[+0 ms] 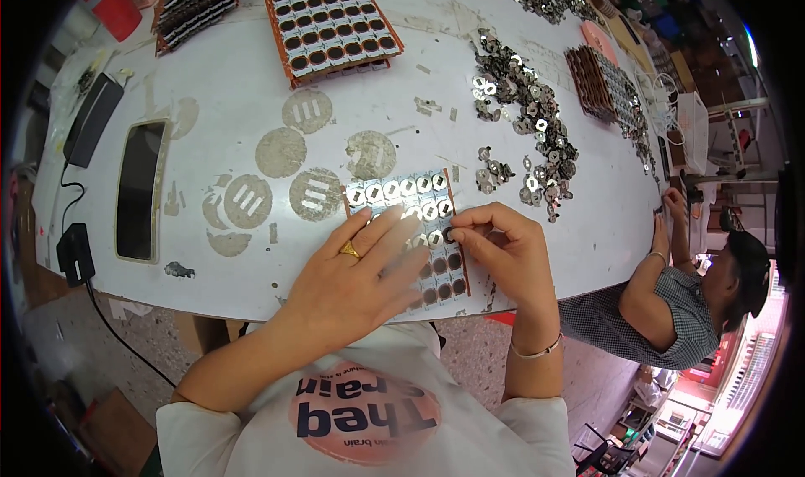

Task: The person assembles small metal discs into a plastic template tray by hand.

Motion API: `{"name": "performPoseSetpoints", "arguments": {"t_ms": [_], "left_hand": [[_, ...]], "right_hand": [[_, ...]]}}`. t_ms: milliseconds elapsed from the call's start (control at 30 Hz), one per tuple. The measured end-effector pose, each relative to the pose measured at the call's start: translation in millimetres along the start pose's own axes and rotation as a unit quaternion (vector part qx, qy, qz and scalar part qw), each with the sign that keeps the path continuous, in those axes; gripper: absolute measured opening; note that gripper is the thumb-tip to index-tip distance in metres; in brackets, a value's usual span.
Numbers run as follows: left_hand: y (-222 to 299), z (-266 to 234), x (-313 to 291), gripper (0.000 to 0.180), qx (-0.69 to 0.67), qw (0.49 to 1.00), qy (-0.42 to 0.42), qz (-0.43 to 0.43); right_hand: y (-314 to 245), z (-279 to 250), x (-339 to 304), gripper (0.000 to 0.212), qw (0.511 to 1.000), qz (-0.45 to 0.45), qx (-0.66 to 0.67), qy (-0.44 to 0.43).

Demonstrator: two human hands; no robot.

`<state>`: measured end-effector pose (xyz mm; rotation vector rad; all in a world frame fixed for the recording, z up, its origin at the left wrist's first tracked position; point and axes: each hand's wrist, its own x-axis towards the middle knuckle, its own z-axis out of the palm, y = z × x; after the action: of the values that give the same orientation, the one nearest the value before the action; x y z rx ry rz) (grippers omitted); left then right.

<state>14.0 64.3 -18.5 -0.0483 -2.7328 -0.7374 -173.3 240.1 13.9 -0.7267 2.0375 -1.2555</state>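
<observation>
A panel of small square units [442, 267] with an orange rim lies on the white table in front of me. Shiny metal discs [392, 192] sit on its upper rows, while the lower rows show dark round faces. My left hand [348, 272], wearing a gold ring, lies over the panel's left and middle part with fingers stretched out; some fingers are smeared by motion. At the panel's right edge, my right hand [507, 246] pinches thumb and forefinger together beside a disc. Whatever is between those fingertips is too small to make out.
A stack of similar panels [335, 28] stands farther back, with another stack [193, 7] to its left. Loose metal pieces [537, 116] spread across the right side. A phone [142, 192] and a black adapter [77, 255] lie left. Another person [671, 309] sits at the right.
</observation>
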Motion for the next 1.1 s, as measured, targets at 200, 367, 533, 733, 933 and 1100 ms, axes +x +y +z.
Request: {"name": "performPoseSetpoints", "arguments": {"t_ms": [200,367,533,733,933,1100], "left_hand": [[0,-3,3,0.050,0.016,1.000,-0.014,0.001],[1,-2,4,0.049,0.014,1.000,-0.019,-0.008],[2,-2,3,0.049,0.014,1.000,-0.017,-0.011],[5,-2,4,0.047,0.031,0.999,-0.013,-0.010],[3,-2,2,0.047,0.015,1.000,-0.002,-0.014],[1,-2,4,0.047,0.013,1.000,0.013,0.002]], "right_hand": [[1,-2,3,0.014,0.996,-0.050,-0.073,-0.013],[0,-1,2,0.014,0.991,-0.064,-0.114,-0.007],[-9,6,1,0.015,0.990,-0.076,-0.117,0.025],[6,2,-6,0.016,0.988,-0.080,-0.134,0.000],[-8,4,-10,0.021,0.930,-0.204,-0.305,0.016],[-9,-16,6,0.028,0.930,-0.191,-0.298,0.100]]}}
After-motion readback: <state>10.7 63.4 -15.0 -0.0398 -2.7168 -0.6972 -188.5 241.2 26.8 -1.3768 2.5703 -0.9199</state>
